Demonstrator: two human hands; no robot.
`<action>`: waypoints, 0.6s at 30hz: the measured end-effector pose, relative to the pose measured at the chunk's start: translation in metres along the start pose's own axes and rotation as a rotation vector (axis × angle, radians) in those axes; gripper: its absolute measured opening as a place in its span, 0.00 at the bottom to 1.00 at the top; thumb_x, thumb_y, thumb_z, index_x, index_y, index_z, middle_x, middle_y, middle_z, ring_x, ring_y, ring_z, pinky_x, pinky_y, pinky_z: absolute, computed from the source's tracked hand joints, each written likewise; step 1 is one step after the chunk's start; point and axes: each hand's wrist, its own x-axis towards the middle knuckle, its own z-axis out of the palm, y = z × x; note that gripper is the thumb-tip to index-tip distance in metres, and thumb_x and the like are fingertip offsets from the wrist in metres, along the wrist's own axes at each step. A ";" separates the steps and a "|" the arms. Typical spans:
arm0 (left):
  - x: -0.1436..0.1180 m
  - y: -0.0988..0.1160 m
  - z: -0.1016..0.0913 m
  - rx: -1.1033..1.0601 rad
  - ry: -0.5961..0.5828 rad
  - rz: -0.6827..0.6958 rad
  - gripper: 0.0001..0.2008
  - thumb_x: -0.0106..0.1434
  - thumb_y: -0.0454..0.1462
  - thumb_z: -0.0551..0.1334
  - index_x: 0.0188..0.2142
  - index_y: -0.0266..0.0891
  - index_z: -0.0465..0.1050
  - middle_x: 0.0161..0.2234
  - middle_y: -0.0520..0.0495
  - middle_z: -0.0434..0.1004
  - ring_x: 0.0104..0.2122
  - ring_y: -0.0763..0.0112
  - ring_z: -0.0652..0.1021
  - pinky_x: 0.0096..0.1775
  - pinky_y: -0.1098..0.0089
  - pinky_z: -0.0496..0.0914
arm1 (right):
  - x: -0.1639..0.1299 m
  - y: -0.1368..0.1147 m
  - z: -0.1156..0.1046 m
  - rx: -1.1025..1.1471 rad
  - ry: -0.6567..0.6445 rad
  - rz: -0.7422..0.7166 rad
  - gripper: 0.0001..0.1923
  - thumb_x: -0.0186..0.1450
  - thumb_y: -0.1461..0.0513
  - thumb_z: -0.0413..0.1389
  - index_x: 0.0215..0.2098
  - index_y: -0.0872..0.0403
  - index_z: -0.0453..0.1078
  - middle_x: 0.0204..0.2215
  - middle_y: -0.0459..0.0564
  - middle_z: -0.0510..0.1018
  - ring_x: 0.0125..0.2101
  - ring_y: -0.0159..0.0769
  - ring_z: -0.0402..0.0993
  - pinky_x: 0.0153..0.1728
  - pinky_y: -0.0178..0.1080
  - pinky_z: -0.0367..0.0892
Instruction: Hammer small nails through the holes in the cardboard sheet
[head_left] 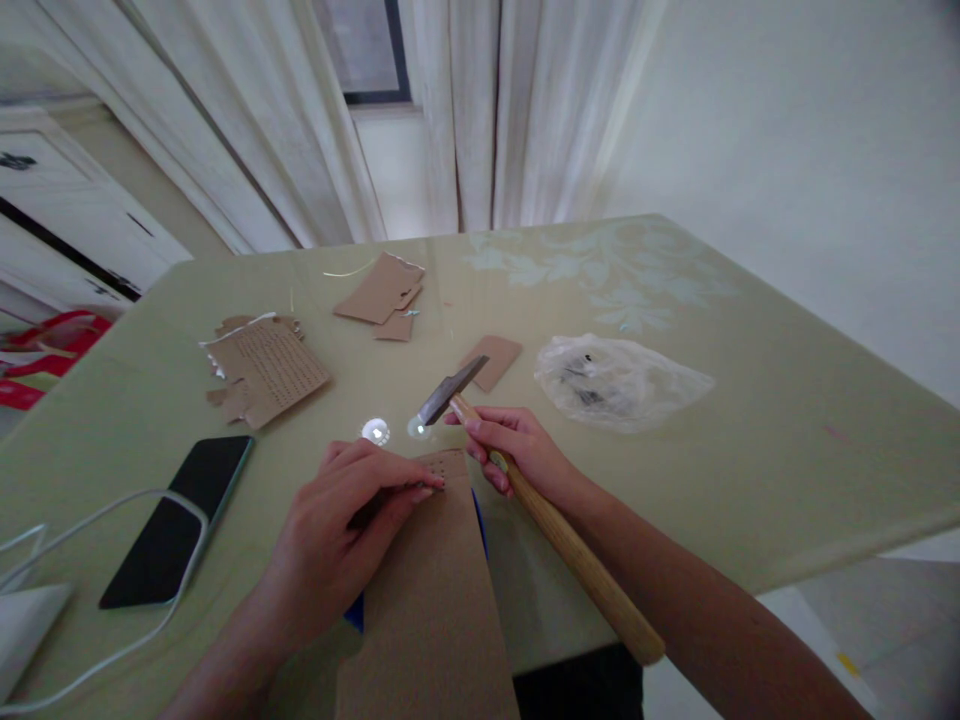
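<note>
My right hand (517, 445) is wrapped around the wooden handle of a hammer (570, 545), close to its head. The metal head hangs above the table, just beyond the far end of a long cardboard strip (431, 610). My left hand (349, 515) rests on that strip with thumb and forefinger pinched together near its far end. Whatever lies between those fingertips is too small to make out. Rows of small dark dots mark the cardboard beside them. Something blue (481, 525) shows under the strip's edges.
Torn cardboard with writing (270, 370) lies at left, more cardboard pieces (382, 288) farther back, and a small piece (495, 360) beyond the hammer. A clear plastic bag (619, 385) with dark bits is at right. A phone (180, 520) and white cable (176, 600) lie at left.
</note>
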 end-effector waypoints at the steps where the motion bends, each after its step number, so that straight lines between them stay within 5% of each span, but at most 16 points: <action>1: 0.000 0.000 0.000 0.004 0.001 0.005 0.08 0.75 0.32 0.65 0.47 0.49 0.81 0.38 0.54 0.85 0.39 0.67 0.79 0.44 0.64 0.69 | 0.000 0.000 0.000 0.000 0.001 0.001 0.22 0.64 0.48 0.68 0.43 0.57 0.79 0.22 0.37 0.72 0.12 0.23 0.63 0.11 0.30 0.54; 8: 0.003 0.005 0.000 0.036 0.007 0.142 0.11 0.73 0.27 0.65 0.48 0.44 0.79 0.40 0.53 0.87 0.37 0.71 0.79 0.44 0.65 0.69 | 0.001 0.003 0.001 -0.003 -0.019 -0.012 0.22 0.64 0.47 0.68 0.45 0.56 0.78 0.22 0.37 0.72 0.12 0.24 0.63 0.10 0.30 0.54; 14: 0.007 0.009 0.000 0.054 0.016 0.196 0.10 0.72 0.26 0.65 0.46 0.42 0.80 0.38 0.52 0.87 0.32 0.71 0.76 0.41 0.66 0.69 | 0.002 0.007 0.004 -0.020 -0.052 -0.014 0.21 0.63 0.46 0.68 0.33 0.55 0.73 0.21 0.38 0.71 0.12 0.24 0.63 0.10 0.30 0.54; 18: 0.009 0.007 0.002 0.041 0.017 0.159 0.09 0.72 0.27 0.66 0.45 0.43 0.80 0.37 0.52 0.88 0.32 0.70 0.77 0.41 0.66 0.69 | 0.000 0.008 0.005 -0.048 -0.055 -0.002 0.23 0.63 0.45 0.69 0.41 0.56 0.77 0.21 0.37 0.72 0.12 0.24 0.63 0.10 0.29 0.54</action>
